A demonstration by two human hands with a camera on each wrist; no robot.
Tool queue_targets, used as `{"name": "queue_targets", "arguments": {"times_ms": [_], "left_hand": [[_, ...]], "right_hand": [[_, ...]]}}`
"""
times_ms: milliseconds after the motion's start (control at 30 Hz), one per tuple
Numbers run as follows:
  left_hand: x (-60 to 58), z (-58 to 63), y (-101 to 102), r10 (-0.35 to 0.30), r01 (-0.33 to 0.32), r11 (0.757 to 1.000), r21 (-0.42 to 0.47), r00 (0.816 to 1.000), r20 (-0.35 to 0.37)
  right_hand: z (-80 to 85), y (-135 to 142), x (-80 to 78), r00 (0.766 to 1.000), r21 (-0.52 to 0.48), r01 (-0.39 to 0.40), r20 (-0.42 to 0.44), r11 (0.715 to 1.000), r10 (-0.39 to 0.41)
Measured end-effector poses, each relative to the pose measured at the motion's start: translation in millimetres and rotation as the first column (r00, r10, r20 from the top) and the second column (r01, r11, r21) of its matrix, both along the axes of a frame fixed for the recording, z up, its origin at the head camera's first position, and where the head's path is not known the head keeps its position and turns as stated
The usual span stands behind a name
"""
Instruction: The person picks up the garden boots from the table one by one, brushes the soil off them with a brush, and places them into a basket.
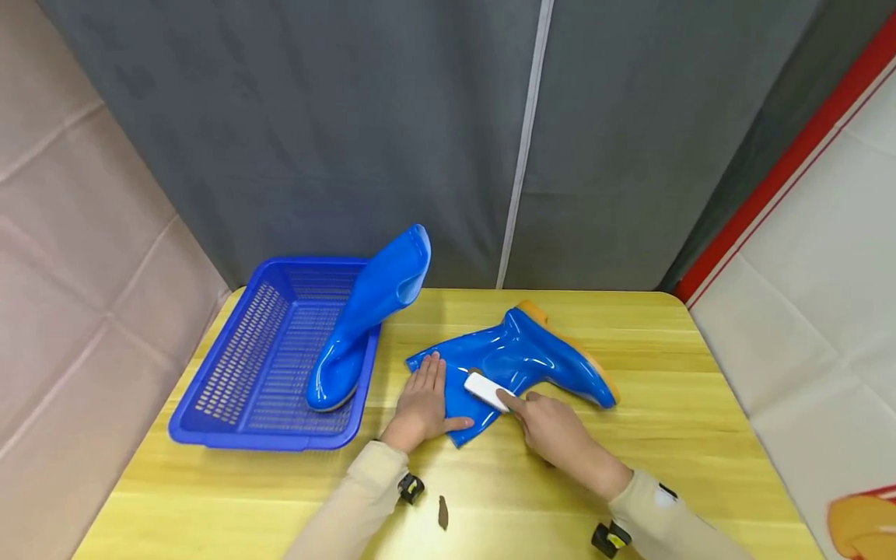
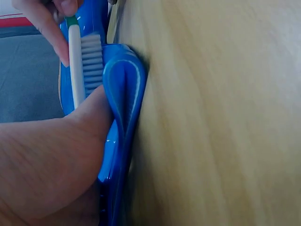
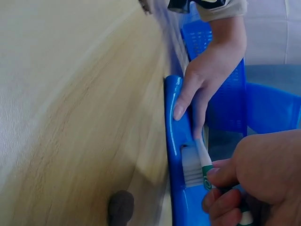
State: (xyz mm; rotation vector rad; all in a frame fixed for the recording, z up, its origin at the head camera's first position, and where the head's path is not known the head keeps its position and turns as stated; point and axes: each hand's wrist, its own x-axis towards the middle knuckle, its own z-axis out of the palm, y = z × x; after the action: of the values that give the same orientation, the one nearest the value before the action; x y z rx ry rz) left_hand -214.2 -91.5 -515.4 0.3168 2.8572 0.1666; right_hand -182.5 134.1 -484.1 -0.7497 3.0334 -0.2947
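A shiny blue rain boot [image 1: 514, 354] with an orange-yellow sole lies on its side on the table, toe to the right. My left hand [image 1: 421, 398] rests flat on the shaft near the boot's opening, fingers straight and thumb spread. My right hand [image 1: 560, 432] grips a brush [image 1: 486, 390] with a white back and a green-and-white handle. In the left wrist view, the brush's pale bristles [image 2: 92, 63] press against the boot shaft. A small brown smear [image 1: 475, 370] shows at the brush's far end, partly hidden by it.
A blue plastic basket [image 1: 183, 424] stands at the left of the wooden table [image 1: 672, 467]. Another blue boot [image 1: 374, 292] leans in it, shaft over the right rim. A flat brown piece [image 1: 443, 513] lies near the front, between my forearms. A grey curtain [image 1: 336, 140] hangs behind.
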Motion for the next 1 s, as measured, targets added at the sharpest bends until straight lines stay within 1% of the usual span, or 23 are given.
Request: {"name": "queue_targets", "arguments": {"times_ms": [167, 300, 367, 500, 633, 767, 833, 900, 1000], "left_hand": [[0.1, -2.1, 4, -0.013, 0.013, 1.0, 0.011, 1.0, 0.005], [-2.4, -3.7, 4, -0.009, 0.009, 1.0, -0.008, 1.0, -0.007], [-3.3, -3.4, 5, -0.012, 0.012, 1.0, -0.005, 1.0, -0.016], [-4.3, -1.9, 6, -0.023, 0.023, 1.0, 0.005, 1.0, -0.012], [-5.0, 0.7, 6, -0.018, 0.018, 1.0, -0.004, 1.0, -0.005], [-5.6, 2.1, 6, -0.027, 0.027, 1.0, -0.009, 1.0, -0.002], [-5.9, 1.4, 5, -0.029, 0.029, 1.0, -0.006, 1.0, -0.001], [-5.7, -0.5, 3, -0.025, 0.025, 1.0, -0.004, 1.0, 0.002], [-5.5, -6.5, 0, -0.02, 0.02, 1.0, 0.004, 1.0, 0.016]], "right_hand": [[5.6, 7, 9.1, 0.999, 0.013, 0.041, 0.03, 0.999, -0.041], [10.5, 13, 13.1, 0.997, 0.009, 0.056, 0.045, 0.998, -0.057], [12.7, 15, 14.7, 0.997, 0.006, 0.057, 0.045, 0.998, -0.057], [16.3, 19, 19.4, 0.998, 0.009, 0.057, 0.029, 0.998, -0.057], [18.5, 24, 22.8, 0.998, 0.016, 0.054, 0.014, 0.998, -0.054], [21.8, 29, 25.4, 0.995, 0.019, 0.068, 0.066, 0.998, -0.069], [24.3, 32, 25.7, 0.992, 0.014, 0.075, 0.099, 0.997, -0.076], [27.0, 33, 24.3, 0.991, 0.002, 0.069, 0.113, 0.998, -0.069], [31.8, 31, 17.5, 0.996, -0.044, 0.044, 0.086, 0.998, -0.04]]}}
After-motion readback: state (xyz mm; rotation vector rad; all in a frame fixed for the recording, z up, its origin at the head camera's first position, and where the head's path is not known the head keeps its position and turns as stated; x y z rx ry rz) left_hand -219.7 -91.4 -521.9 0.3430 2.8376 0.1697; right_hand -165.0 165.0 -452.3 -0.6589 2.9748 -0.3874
